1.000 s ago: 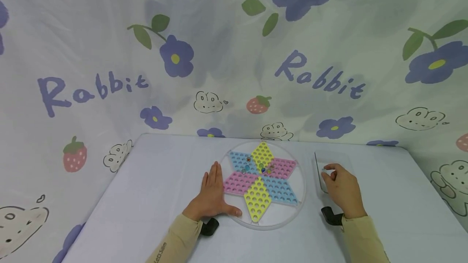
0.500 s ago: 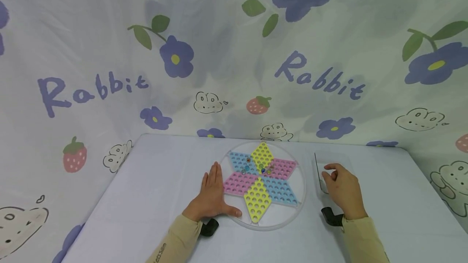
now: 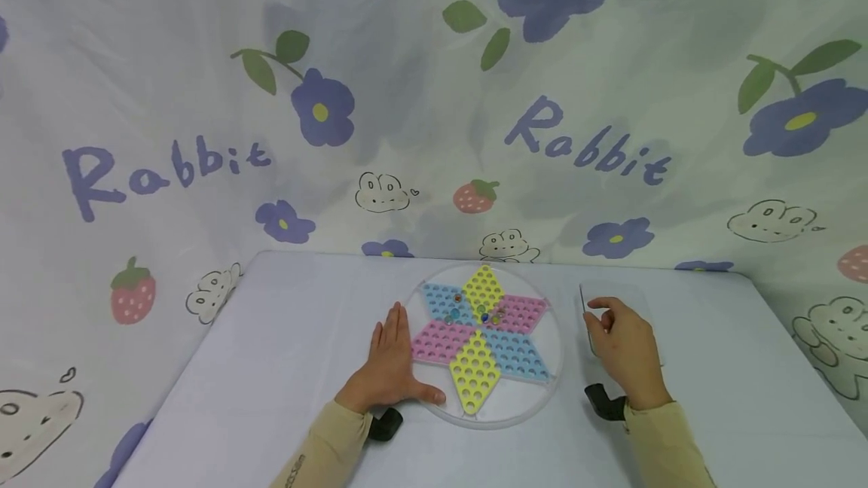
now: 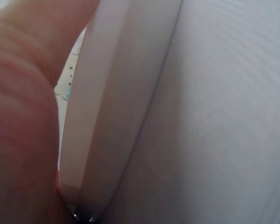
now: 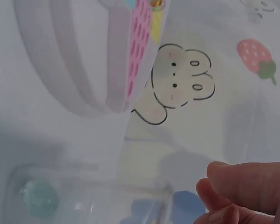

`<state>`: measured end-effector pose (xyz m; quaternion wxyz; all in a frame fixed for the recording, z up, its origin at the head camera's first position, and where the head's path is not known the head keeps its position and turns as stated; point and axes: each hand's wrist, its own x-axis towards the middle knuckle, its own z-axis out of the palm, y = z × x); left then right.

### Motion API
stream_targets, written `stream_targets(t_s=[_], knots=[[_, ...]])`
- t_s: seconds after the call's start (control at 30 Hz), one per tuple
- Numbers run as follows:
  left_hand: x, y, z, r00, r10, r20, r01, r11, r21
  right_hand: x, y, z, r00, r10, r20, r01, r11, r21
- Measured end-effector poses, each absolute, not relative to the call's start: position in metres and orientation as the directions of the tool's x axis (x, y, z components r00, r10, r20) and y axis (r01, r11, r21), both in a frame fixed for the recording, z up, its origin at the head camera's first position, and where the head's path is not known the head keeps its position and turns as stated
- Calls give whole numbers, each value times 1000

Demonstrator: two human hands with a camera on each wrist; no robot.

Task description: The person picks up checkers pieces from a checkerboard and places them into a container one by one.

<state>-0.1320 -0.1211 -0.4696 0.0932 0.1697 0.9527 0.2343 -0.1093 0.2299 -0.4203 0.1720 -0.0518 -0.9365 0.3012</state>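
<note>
A round white Chinese checkers board (image 3: 517,399) with a pink, blue and yellow star lies mid-table. Several glass marbles (image 3: 484,318) sit in its holes near the star's middle. My left hand (image 3: 388,367) rests against the board's left side, fingers straight and thumb over the rim; its palm lies by the rim (image 4: 109,93) in the left wrist view. My right hand (image 3: 632,352) hovers over a clear plastic box (image 5: 107,200), thumb and index finger curved and apart with nothing seen between them. One pale green marble (image 5: 39,198) lies inside the box.
The white-covered table (image 3: 291,337) reaches back to a printed cloth (image 3: 420,96) with flowers, rabbits and strawberries. Black wrist mounts (image 3: 606,403) hang under both wrists, beside the tan sleeves (image 3: 667,446).
A small pale thing at my right fingertips a second ago is gone from them. My right hand has shifted slightly left and up, and its fingers have parted. My left hand holds its place.
</note>
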Motion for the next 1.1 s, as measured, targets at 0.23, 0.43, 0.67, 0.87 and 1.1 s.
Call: stream_targets(t_s=[0.23,0.43,0.67,0.87,1.1], knots=[[-131,-122,-472,-927,358,-110,268,840,472,-112,214,-415,-941,131,311,-78,811,-579],[-130,-122,-472,-927,357,-117,260,834,486,-114,200,-413,-958,101,270,-83,801,-593],[-130,-123,-472,-929,352,-118,257,839,480,-119,179,-417,-970,84,228,-77,783,-617],[-129,-122,-468,-926,362,-105,270,832,485,-123,165,-419,-979,80,185,-55,779,-624],[-129,-122,-465,-923,373,-96,287,832,475,-126,156,-420,-977,73,198,-65,789,-611]])
